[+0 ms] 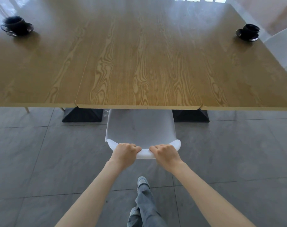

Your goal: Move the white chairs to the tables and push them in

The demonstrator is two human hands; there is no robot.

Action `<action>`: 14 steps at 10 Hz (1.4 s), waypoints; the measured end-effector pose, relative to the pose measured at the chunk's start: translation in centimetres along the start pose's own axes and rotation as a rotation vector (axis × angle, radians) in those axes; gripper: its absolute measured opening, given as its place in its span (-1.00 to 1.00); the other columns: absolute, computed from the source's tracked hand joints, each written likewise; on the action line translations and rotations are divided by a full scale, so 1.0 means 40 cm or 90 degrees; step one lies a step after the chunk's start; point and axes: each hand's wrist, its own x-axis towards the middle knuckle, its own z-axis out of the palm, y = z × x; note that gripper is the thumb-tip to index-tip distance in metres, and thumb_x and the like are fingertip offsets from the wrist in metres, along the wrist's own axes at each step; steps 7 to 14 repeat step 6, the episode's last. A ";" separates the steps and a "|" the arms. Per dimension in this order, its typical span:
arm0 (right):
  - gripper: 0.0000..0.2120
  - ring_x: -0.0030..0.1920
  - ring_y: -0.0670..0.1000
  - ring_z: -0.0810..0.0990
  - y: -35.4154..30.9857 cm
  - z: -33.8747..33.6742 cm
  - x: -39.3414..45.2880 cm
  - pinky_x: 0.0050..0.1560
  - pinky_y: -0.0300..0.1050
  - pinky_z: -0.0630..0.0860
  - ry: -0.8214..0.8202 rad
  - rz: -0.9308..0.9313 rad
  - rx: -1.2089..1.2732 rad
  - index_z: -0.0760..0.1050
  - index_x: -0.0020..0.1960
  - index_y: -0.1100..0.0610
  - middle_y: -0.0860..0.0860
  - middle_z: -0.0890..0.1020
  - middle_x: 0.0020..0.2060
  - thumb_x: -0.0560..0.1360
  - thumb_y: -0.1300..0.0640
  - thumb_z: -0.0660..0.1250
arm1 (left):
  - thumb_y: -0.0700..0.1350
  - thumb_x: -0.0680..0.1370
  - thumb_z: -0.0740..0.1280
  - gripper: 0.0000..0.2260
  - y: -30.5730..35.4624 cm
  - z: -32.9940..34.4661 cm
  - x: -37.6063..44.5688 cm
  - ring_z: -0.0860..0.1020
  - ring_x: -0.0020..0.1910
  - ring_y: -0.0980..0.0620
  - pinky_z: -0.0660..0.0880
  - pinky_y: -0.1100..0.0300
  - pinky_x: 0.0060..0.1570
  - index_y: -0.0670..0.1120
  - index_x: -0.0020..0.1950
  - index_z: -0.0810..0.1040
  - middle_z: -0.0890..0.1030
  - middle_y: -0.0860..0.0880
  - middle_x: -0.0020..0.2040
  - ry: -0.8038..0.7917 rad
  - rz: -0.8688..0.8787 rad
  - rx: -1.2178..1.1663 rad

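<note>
Left hand (125,150) and right hand (166,151) both curl tight over the backrest rim of the white moulded plastic chair (140,128), its seat tucked partly under the light wood-grain table (139,71).

A white moulded chair (140,128) is standing upright on the grey floor, its seat tucking partly under the near edge of the wood-grain surface (139,63); a second white chair (282,45) is sitting far right.
</note>
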 end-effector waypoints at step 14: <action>0.22 0.44 0.14 0.15 -0.196 0.093 -0.235 0.45 0.05 -0.06 0.251 0.232 0.178 0.11 0.51 0.15 0.14 0.39 0.29 -0.05 -0.05 0.56 | 0.22 0.25 0.21 -0.19 0.181 0.047 -0.277 0.29 0.33 -0.10 0.18 0.02 0.26 0.01 0.48 0.15 0.27 -0.16 0.42 0.287 -0.235 -0.202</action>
